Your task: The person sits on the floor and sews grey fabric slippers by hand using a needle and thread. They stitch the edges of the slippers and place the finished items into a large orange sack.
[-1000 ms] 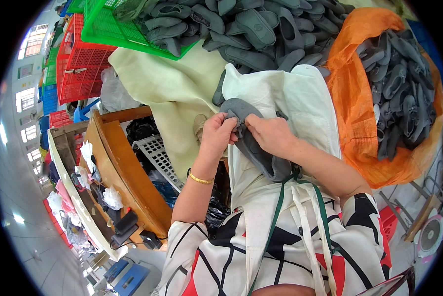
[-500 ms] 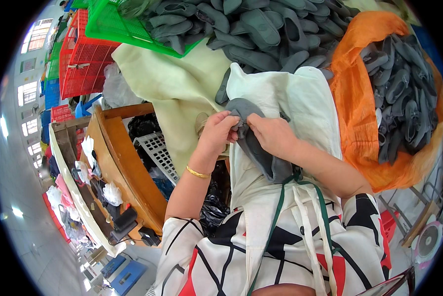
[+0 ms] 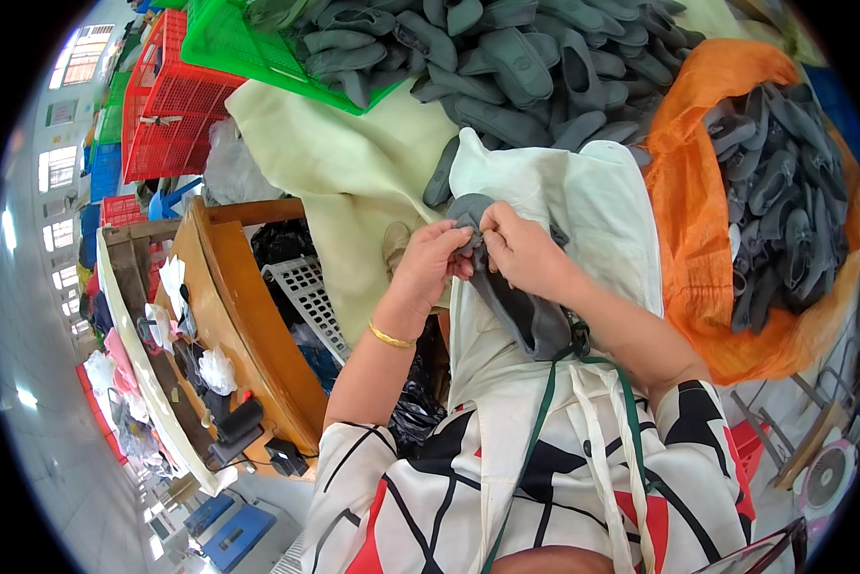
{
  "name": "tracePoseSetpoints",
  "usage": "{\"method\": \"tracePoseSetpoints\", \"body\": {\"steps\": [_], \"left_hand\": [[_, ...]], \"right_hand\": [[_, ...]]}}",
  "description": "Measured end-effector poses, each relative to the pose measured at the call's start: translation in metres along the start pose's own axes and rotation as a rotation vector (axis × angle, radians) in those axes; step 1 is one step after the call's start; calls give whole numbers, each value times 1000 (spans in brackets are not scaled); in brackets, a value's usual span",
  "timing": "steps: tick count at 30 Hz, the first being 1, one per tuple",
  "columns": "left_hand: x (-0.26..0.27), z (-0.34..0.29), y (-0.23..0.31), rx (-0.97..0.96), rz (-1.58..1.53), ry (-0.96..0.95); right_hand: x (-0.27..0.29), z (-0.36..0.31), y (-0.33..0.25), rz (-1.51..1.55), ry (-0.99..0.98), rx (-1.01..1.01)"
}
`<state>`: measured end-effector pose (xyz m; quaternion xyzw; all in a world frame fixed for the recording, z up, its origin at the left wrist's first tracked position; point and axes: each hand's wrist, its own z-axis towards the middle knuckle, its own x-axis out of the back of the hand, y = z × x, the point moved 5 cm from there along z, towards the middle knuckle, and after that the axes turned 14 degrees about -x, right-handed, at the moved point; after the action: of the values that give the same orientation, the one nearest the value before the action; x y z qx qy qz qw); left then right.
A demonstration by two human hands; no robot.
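A dark grey cloth shoe (image 3: 514, 304) lies across the white cloth (image 3: 592, 206) over my lap, its toe end pointing away from me. My left hand (image 3: 430, 256) pinches the fabric near the upper part of the shoe. Close beside it, my right hand (image 3: 525, 247) has its thumb and fingers pressed together at the same spot. Whether the right fingers hold the fabric or something small, such as a thread, is too small to make out. A second shoe edge shows just right of my right hand.
Ahead lies a big heap of grey shoes (image 3: 516, 62) beside a green crate (image 3: 257, 67). An orange sack (image 3: 683, 210) of similar shoes stands at the right. To the left are a wooden table (image 3: 248, 316), a white perforated basket (image 3: 307, 301) and a red crate (image 3: 169, 115).
My right hand has lifted slightly and its fingers have drawn closer together near the fabric. My left hand keeps its pinch on the shoe. The whole view has shifted a little.
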<state>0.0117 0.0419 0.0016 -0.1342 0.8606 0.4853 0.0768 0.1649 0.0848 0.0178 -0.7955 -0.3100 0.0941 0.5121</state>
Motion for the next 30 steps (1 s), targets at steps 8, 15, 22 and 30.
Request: {"method": "tracePoseSetpoints", "body": {"steps": [8,15,22,30], "left_hand": [[1,2,-1,-59,57,22],[0,2,0,-73,175,48],[1,3,-2,-95,118,51],[0,2,-3,-135,207,60]], "right_hand": [[9,2,-13,40,98,281],[8,26,-9,221,224,215],[21,12,-2,225,171,181],[39,31,-7,306,441,236]]}}
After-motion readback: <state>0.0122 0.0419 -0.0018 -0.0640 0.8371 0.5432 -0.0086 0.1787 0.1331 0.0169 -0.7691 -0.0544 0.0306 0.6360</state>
